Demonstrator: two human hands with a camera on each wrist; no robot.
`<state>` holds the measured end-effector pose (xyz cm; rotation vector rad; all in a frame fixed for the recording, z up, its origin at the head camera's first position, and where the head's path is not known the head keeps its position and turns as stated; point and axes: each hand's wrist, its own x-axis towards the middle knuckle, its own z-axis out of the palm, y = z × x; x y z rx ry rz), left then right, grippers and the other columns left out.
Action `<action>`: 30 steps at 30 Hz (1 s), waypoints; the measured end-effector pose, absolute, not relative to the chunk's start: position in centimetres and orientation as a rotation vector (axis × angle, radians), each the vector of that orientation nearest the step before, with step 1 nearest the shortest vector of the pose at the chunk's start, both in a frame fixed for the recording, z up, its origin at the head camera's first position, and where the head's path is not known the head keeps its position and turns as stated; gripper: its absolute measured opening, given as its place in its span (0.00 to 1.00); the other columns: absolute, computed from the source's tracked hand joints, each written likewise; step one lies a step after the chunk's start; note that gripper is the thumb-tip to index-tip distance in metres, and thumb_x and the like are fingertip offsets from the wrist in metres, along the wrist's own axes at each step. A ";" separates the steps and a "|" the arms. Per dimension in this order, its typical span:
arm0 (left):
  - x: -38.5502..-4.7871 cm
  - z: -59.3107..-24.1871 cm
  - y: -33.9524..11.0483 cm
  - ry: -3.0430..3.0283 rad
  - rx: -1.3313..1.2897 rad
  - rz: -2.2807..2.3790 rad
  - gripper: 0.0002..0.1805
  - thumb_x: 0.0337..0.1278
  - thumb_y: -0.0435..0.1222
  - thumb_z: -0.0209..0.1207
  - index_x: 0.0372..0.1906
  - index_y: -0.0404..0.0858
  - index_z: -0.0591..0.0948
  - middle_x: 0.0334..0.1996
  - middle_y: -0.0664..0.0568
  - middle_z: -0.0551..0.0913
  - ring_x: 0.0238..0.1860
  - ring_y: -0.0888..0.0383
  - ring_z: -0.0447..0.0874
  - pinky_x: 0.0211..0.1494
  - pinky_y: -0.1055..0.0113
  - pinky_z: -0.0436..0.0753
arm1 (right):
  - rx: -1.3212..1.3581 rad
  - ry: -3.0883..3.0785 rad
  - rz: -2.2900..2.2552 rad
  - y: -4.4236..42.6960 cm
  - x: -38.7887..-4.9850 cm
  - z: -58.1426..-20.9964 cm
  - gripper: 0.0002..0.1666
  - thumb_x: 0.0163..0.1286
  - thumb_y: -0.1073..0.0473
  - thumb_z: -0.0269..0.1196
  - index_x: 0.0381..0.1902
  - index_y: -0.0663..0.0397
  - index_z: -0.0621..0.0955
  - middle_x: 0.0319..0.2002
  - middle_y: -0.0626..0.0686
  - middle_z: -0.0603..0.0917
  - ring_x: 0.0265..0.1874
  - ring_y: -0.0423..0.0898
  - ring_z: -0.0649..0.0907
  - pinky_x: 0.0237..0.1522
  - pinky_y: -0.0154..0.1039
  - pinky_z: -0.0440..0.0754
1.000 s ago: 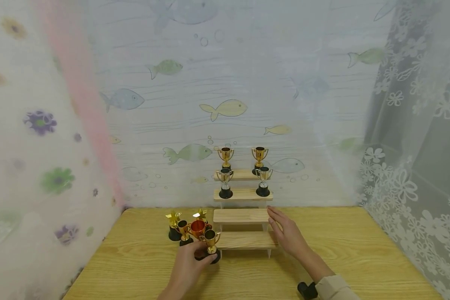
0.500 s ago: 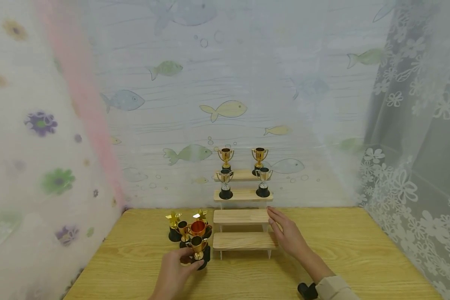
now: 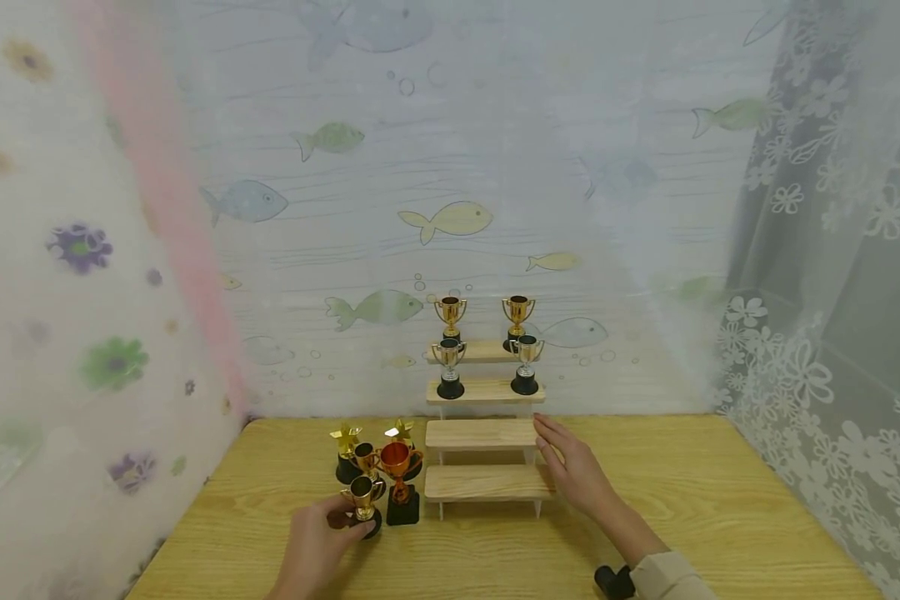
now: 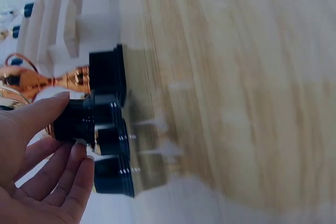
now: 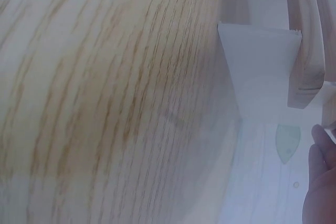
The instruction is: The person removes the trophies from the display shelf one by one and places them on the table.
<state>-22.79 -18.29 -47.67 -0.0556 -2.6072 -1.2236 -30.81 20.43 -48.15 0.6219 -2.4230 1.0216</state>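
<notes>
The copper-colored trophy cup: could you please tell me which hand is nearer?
Left. The left hand is just left of the copper-colored trophy cup, holding a small gold trophy cup; the right hand is farther, at the right end of the wooden stand.

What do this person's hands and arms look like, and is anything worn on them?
The left hand and right hand have no gloves, and I can make out no rings. A plain beige sleeve shows on the right, ending short of the wrist; a black object appears beside it, perhaps worn. No left sleeve shows.
</notes>
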 end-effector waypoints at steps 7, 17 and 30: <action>-23.7 -48.3 -19.7 -2.641 -0.013 -1.167 0.15 0.41 0.35 0.80 0.37 0.35 0.89 0.30 0.53 0.89 0.28 0.62 0.80 0.31 0.70 0.79 | 0.618 -2.434 1.019 20.4 -30.8 -48.1 0.25 0.82 0.60 0.53 0.68 0.72 0.73 0.70 0.64 0.73 0.69 0.65 0.72 0.66 0.61 0.71; -24.2 -49.1 -20.5 -2.686 -0.004 -1.119 0.16 0.41 0.35 0.81 0.36 0.34 0.88 0.30 0.52 0.89 0.29 0.61 0.82 0.32 0.68 0.80 | 0.619 -2.431 1.014 20.4 -30.9 -48.3 0.25 0.83 0.59 0.53 0.69 0.71 0.73 0.71 0.64 0.73 0.69 0.64 0.72 0.66 0.61 0.71; -24.2 -49.2 -20.7 -2.685 0.004 -1.253 0.18 0.41 0.33 0.80 0.39 0.33 0.87 0.33 0.49 0.88 0.31 0.57 0.87 0.34 0.65 0.85 | 0.631 -2.429 1.022 20.5 -31.0 -48.3 0.25 0.82 0.60 0.53 0.68 0.72 0.73 0.71 0.65 0.73 0.69 0.65 0.72 0.65 0.62 0.71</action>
